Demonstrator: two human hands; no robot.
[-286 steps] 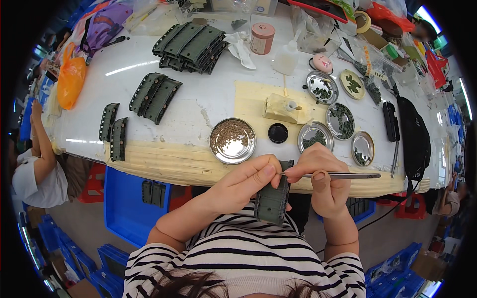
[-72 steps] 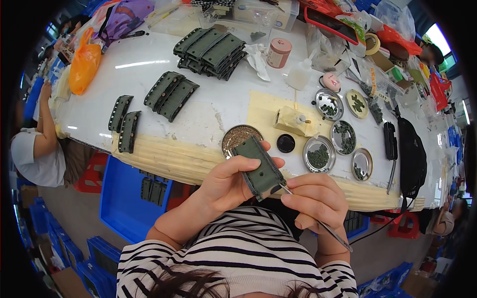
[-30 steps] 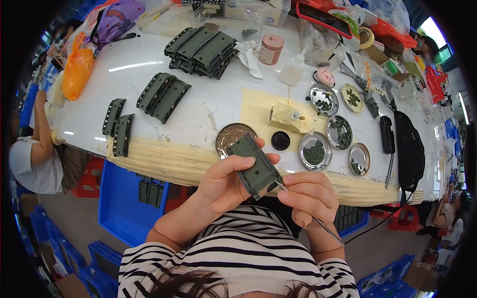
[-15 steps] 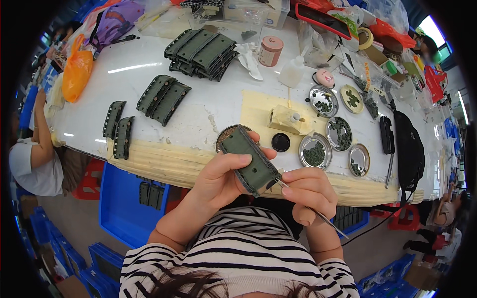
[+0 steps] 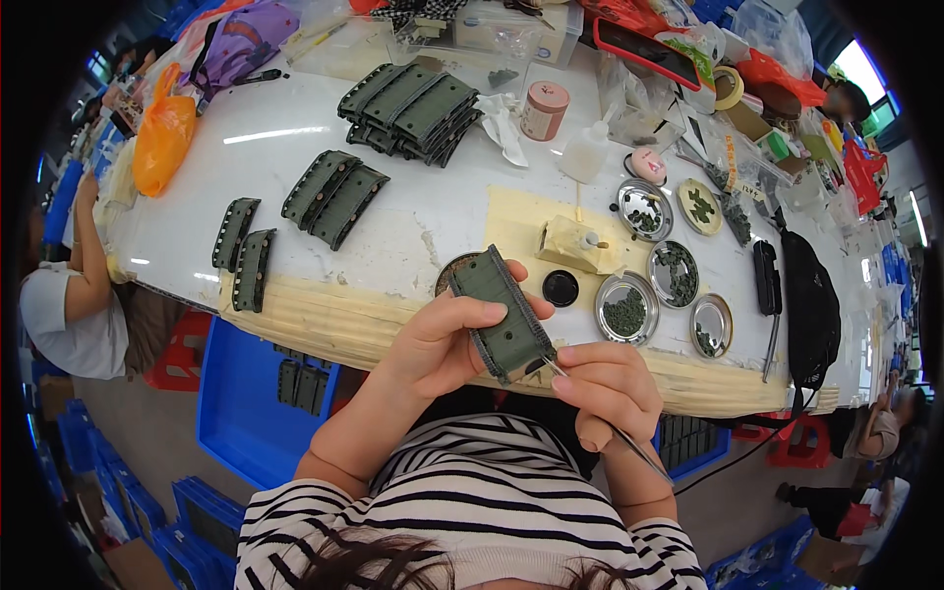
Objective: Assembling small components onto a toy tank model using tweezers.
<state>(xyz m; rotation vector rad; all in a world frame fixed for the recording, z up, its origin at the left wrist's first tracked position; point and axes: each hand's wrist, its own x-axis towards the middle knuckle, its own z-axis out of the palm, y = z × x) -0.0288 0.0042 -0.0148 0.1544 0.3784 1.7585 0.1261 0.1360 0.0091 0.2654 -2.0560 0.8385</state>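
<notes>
My left hand (image 5: pixel 433 339) grips a dark green rectangular panel (image 5: pixel 500 320) with dark raised rims and small holes, tilted above the table's front edge. Its thumb lies on the panel's face, and fingers wrap behind it. My right hand (image 5: pixel 615 383) is closed around slender metal tweezers (image 5: pixel 646 456), whose tips meet the panel's lower right corner. Whether the tips hold a small part I cannot tell. Partly behind the panel is a round dish (image 5: pixel 447 270) with brownish contents. A round black lid (image 5: pixel 560 288) lies to the right of the panel.
Similar panels lie in a stack (image 5: pixel 408 110), a smaller group (image 5: pixel 334 200) and a narrow pair (image 5: pixel 253 270). At right, metal dishes (image 5: pixel 626 308) hold small green pieces, beside a tape-covered block (image 5: pixel 580 248) and a black pouch (image 5: pixel 810 305). A blue crate (image 5: pixel 231 413) stands below the table.
The view has shifted slightly, moving the table things a little rightward. The panel is turned a bit more upright in my left hand; the tweezers stay at its lower right corner.
</notes>
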